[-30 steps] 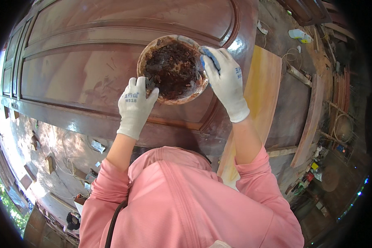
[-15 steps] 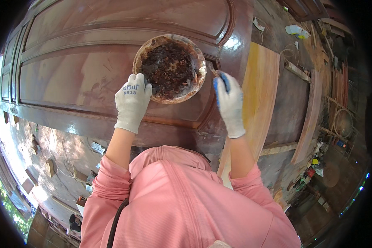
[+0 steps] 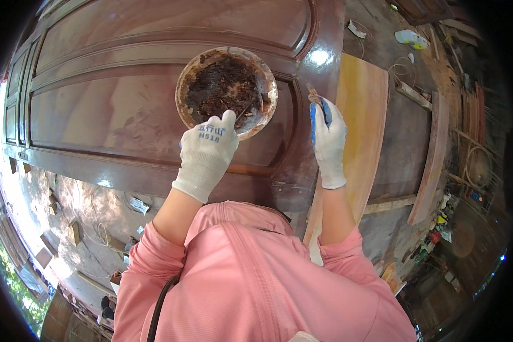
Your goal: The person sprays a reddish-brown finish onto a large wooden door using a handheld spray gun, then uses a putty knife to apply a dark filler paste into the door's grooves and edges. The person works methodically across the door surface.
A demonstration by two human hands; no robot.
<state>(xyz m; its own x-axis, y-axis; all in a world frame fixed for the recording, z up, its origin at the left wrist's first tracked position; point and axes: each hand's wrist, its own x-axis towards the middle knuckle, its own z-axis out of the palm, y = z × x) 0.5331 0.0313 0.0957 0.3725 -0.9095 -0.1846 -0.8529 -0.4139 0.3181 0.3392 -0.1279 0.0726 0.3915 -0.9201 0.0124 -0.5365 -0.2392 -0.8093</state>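
A round bowl point(image 3: 269, 73), its rim crusted and stained, rests on a brown panelled wooden door point(image 3: 102, 114). Dark brown, lumpy paste point(image 3: 216, 85) coats its inside. My left hand point(image 3: 211, 142), in a white knit glove, is closed at the near rim. From its fingers a thin dark tool point(image 3: 245, 108) slants into the bowl; its far end is hard to make out. To the right of the bowl, over the door's edge, my right hand point(image 3: 329, 128) wears a white glove with blue palm coating. It is closed round a small putty knife point(image 3: 312, 93) whose short blade points away from me.
Right of the door lies a yellowish wooden board point(image 3: 362, 114), with a darker framed panel point(image 3: 404, 148) beyond it. A white and yellow jug point(image 3: 410, 39) stands at the far right. Small wood blocks point(image 3: 74, 232) and cords are scattered on the floor at left.
My left hand has shifted right along the near rim, and the thin tool now shows from its fingers. My right hand has moved right, away from the bowl, with the putty knife.
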